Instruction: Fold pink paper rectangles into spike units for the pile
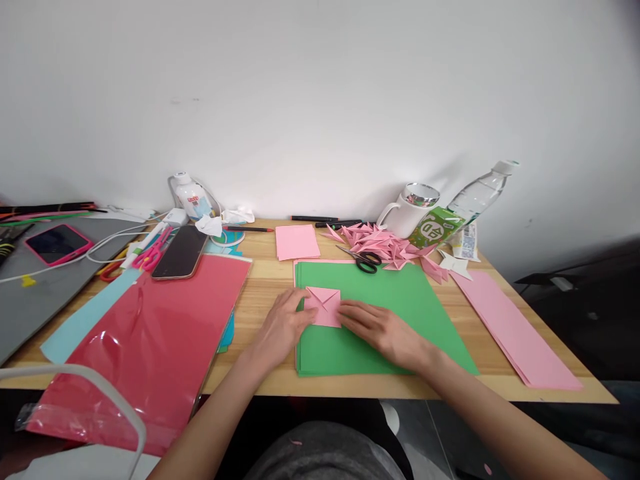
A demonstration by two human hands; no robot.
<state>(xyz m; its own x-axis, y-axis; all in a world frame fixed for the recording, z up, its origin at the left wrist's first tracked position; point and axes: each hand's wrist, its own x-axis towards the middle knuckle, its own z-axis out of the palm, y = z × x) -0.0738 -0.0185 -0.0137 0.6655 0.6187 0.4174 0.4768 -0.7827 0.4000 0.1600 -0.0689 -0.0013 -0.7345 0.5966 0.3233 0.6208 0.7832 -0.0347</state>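
Far left of this group on the bench [263, 270]: red sheets in a clear plastic sleeve [150, 327], well apart from the work. Next, the left hand [285, 327], thumb and forefinger parted, both touching the left side of a folded pink paper [324, 315]. The paper sits between the hands, on the left part of a green paper stack [387, 290], squarely in front of the person. Neither hand is nearer; both make contact. Outline close to square, so I can't settle a long axis; edges run roughly with the stack's. Its folds form a V, mouth toward the wall, point toward the person. Right of it, the right hand [383, 330], fingers straight and together, tips at the right edge; thumb hidden, so I can't tell whether it pinches. Beyond this hand, toward the wall, black-handled scissors [367, 267]. Far right, long pink strips [515, 327], lying aslant.
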